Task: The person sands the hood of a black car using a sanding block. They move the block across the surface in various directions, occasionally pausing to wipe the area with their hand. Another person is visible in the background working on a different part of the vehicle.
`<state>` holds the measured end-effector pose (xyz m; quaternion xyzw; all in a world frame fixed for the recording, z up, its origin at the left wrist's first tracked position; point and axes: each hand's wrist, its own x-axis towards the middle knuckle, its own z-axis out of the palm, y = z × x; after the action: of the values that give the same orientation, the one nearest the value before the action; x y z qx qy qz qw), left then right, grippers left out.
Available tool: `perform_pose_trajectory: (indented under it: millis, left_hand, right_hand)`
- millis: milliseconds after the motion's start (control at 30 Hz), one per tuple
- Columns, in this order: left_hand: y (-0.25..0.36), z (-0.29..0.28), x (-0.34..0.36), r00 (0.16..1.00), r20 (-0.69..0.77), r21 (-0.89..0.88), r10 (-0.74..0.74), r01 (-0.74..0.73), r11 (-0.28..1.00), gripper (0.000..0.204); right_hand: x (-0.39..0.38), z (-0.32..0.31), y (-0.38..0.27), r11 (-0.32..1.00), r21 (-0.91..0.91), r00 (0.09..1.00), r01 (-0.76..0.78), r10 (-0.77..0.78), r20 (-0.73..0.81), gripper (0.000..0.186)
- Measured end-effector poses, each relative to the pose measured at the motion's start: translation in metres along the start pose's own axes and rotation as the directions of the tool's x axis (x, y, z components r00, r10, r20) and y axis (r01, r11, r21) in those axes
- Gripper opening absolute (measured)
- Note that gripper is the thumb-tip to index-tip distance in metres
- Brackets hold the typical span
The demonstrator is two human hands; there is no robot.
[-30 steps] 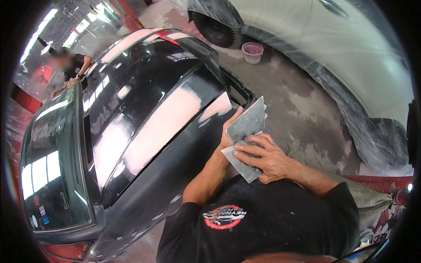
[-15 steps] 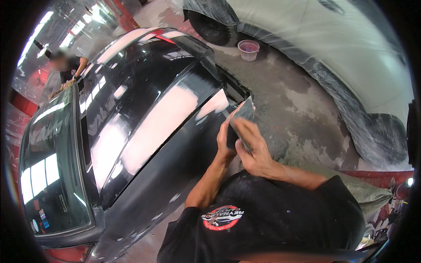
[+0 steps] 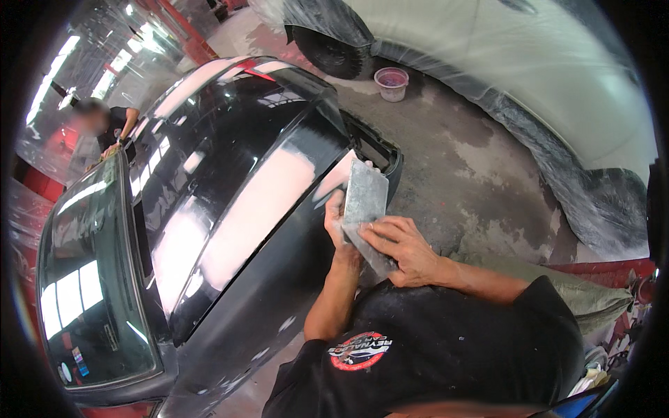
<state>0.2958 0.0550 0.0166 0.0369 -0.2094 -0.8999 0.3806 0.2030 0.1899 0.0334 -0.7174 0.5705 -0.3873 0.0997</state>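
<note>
My left hand (image 3: 336,212) is closed around a flat grey rectangular board (image 3: 366,191), its fingertips showing past the far edge. My right hand (image 3: 408,252) pinches a thin, dull grey flat piece (image 3: 373,252) that meets the board's near end. Whether this piece is a scraper or a folded sheet, I cannot tell. Both hands are in front of my chest, beside the front corner of a black car (image 3: 279,279). Pale pink patches (image 3: 254,209) cover parts of its hood and fender.
A second car under plastic sheeting (image 3: 488,76) stands at the far right. Between the cars, a small bucket (image 3: 391,85) sits on the stained concrete floor (image 3: 453,153). Another person (image 3: 115,125) leans by the black car's windshield (image 3: 97,265). A greenish sack (image 3: 571,292) lies at my right.
The board has turned so its broad grey face shows. My right hand has drawn back toward me with the thin piece, down to the board's near end; my left hand shifted slightly left.
</note>
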Motion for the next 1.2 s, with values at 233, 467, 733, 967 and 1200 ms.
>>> perform_pose_trajectory:
  millis: [233,467,733,967,1200]
  left_hand:
    - [-0.014,-0.004,-0.011,0.999,-0.031,0.472,-0.013,0.026,0.881,0.054]
    - [-0.028,0.001,-0.033,0.995,-0.011,0.794,-0.099,0.069,0.603,0.053]
    - [-0.005,-0.003,0.0,0.995,-0.092,0.34,0.034,-0.001,0.94,0.032]
    - [-0.024,0.013,-0.009,0.986,-0.167,0.281,-0.002,0.05,0.958,0.072]
    - [0.008,0.053,-0.003,0.994,-0.087,0.292,0.065,-0.037,0.956,0.112]
  right_hand:
    - [0.031,0.017,0.003,0.938,0.305,0.901,-0.168,0.271,-0.34,0.051]
    - [0.058,0.001,0.045,0.82,0.387,0.751,-0.422,0.555,-0.358,0.054]
    - [0.02,-0.051,0.024,0.811,0.58,0.813,-0.08,0.389,-0.433,0.058]
    - [0.008,-0.015,-0.004,1.0,0.003,0.998,-0.009,0.009,-0.063,0.073]
    - [-0.001,-0.015,-0.002,0.973,0.184,0.99,0.139,-0.14,-0.003,0.078]
